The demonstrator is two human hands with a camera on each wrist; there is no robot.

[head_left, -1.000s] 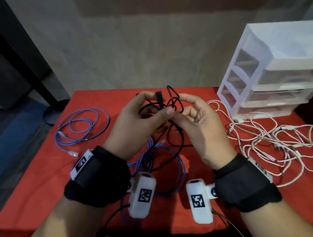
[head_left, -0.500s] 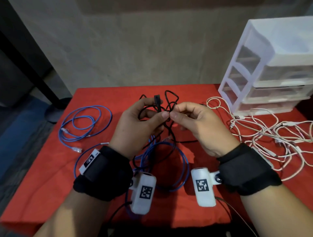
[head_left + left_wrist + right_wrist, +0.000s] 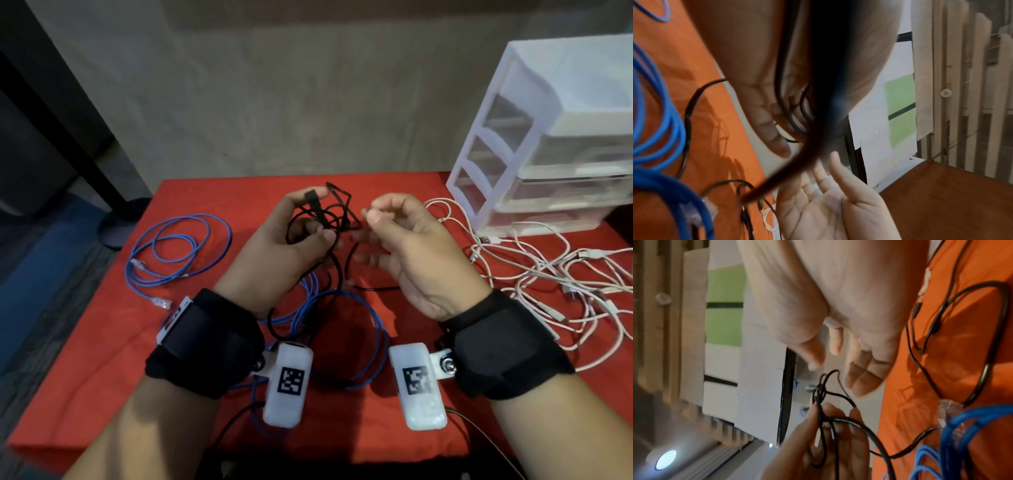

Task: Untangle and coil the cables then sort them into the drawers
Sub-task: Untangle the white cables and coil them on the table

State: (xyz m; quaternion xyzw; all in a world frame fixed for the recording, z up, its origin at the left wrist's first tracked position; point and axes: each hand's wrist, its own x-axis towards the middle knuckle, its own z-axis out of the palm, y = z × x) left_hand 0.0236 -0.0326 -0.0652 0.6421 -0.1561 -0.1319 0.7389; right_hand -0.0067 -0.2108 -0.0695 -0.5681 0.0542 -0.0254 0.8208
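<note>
At frame centre, the left hand grips the tangled black cable above the red bench. The right hand hangs beside it, fingers loosely bent, holding nothing. White cables lie right, below the drawers; blue cables left.

A tangled black cable is bunched in the air above the middle of the red surface, its tail hanging to a blue cable looped near the front. A second blue cable lies coiled at the left. White cables sprawl tangled at the right, beside white drawers, all closed.
</note>
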